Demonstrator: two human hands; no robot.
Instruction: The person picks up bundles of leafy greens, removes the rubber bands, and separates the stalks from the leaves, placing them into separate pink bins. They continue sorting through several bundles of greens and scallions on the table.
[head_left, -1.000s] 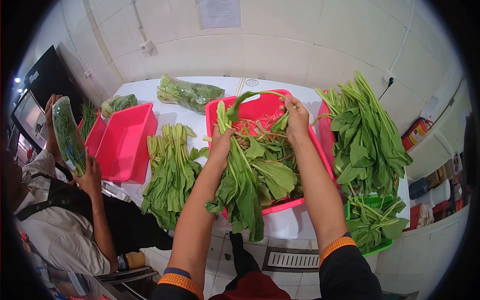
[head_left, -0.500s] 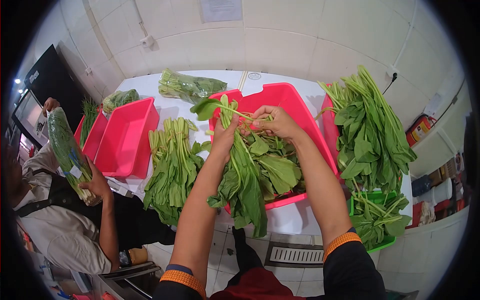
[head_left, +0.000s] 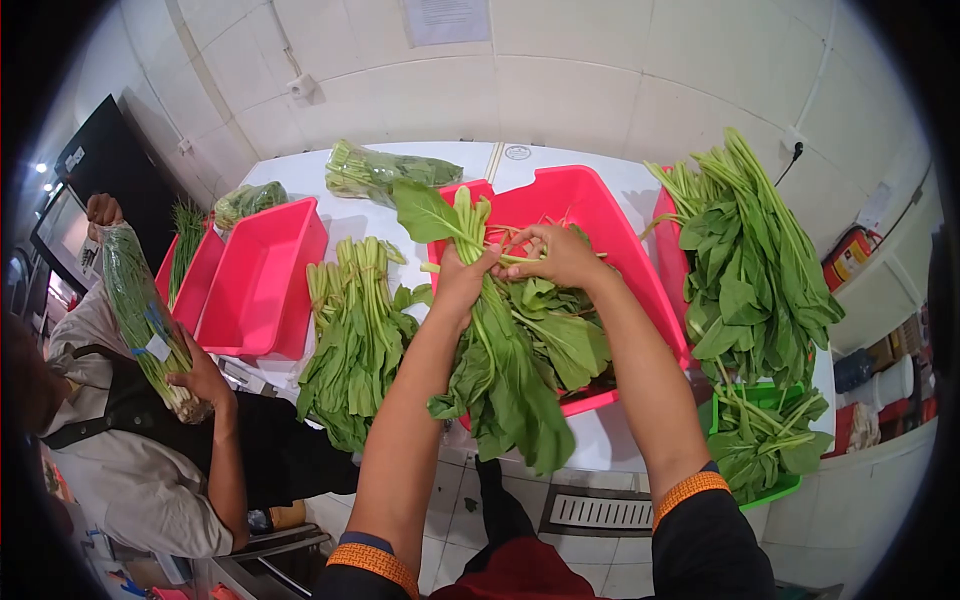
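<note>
My left hand is closed around a bunch of leafy greens, its pale stems pointing up and its leaves hanging over the front of a pink bin. One leaf sticks out to the upper left of the bunch, lying across its stems. Just to the right, my right hand has its fingers pinched close to my left thumb, on what looks like a pale green stem, mostly hidden by the fingers. More loose greens and thin reddish strands lie in the bin beneath my hands.
Left of the bin lies a tied bundle of greens, beside another pink bin. A wrapped bundle lies behind. Greens pile at right, above a green crate. At left, a co-worker holds a bagged bundle.
The single leaf at upper left has turned upward and now lies against the bunch. My right hand has come closer to my left hand. The view has shifted slightly.
</note>
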